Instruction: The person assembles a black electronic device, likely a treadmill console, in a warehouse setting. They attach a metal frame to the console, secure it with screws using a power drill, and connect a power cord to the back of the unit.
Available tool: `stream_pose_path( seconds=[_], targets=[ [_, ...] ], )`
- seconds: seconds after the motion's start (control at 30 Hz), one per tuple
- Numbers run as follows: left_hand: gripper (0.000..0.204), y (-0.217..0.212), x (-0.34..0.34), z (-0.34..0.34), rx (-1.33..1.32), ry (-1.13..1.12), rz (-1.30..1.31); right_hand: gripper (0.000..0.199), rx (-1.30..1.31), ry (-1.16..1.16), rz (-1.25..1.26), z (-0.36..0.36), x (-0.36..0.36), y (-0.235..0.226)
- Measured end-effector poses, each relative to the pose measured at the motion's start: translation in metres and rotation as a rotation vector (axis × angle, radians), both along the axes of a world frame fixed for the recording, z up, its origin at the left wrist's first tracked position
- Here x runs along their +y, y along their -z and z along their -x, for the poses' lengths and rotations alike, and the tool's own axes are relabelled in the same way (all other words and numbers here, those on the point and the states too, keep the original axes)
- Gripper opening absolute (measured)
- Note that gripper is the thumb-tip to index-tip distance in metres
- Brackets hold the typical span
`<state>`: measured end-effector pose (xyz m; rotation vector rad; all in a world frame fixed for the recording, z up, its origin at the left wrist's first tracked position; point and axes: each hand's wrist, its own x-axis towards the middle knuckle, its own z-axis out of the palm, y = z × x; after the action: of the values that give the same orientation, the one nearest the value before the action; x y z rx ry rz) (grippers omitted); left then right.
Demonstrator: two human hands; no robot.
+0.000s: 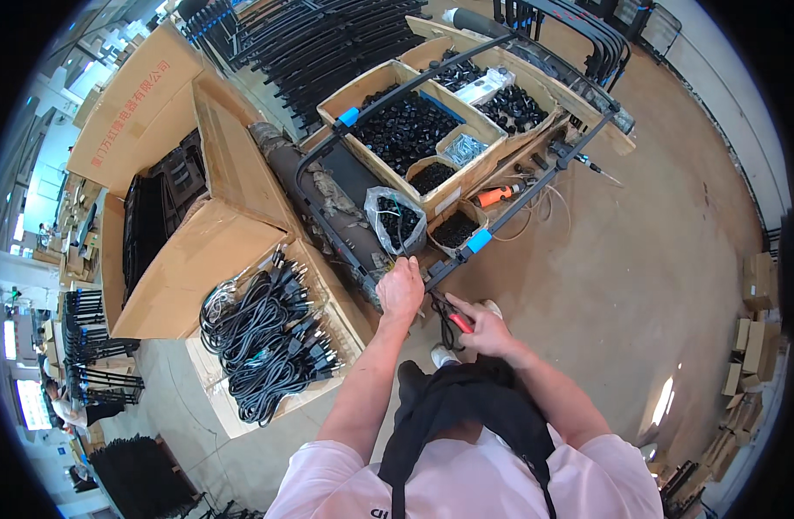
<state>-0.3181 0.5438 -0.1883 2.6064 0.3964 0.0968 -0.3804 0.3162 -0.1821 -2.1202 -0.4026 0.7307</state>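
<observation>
A black tubular metal frame (544, 177) with blue tape patches lies across the bench in front of me. At its near end my left hand (401, 290) is closed, fingertips pinched together; what they hold, if anything, is too small to make out. Just right of it, my right hand (485, 329) grips a red-handled tool (460, 323), its working end hard to see. A looped black cable (444, 316) hangs beside the tool, below the frame's end. Beyond my left hand, a clear plastic bag (375, 203) holds small black parts.
A wooden tray (349, 99) of small black parts and screws stands ahead. An orange-handled tool (496, 195) lies beside it. At left, bundled black cables (271, 346) rest on cardboard below a large open carton (146, 99). Black frames (319, 52) are stacked behind.
</observation>
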Motion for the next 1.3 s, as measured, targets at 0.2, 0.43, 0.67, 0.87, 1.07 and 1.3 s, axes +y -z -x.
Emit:
stream_pose_path(
  seconds=[0.2, 0.43, 0.67, 0.87, 1.07, 1.3],
  targets=[
    [0.039, 0.0, -0.001, -0.004, 0.023, -0.022, -0.004, 0.097, 0.952, 0.207, -0.795, -0.013, -0.017, 0.048],
    [0.037, 0.001, -0.001, -0.004, 0.011, -0.069, 0.007, 0.068, 0.131, -0.215, 0.301, -0.043, -0.018, 0.002],
    [0.038, -0.004, -0.007, -0.011, 0.082, -0.124, 0.026, 0.045, 0.207, -0.143, 0.476, -0.094, -0.04, 0.032],
    [0.037, -0.01, -0.02, -0.026, 0.165, -0.123, -0.01, 0.033, 0.146, 0.006, 0.405, -0.142, 0.009, 0.15],
    [0.032, -0.012, -0.011, -0.01, 0.089, -0.205, -0.061, 0.023, 0.303, -0.287, 0.424, -0.133, 0.043, 0.23],
    [0.029, -0.099, 0.016, -0.027, -0.193, -0.494, 0.25, 0.012, 0.342, -0.396, 0.439, -0.162, 0.046, 0.243]
  ],
)
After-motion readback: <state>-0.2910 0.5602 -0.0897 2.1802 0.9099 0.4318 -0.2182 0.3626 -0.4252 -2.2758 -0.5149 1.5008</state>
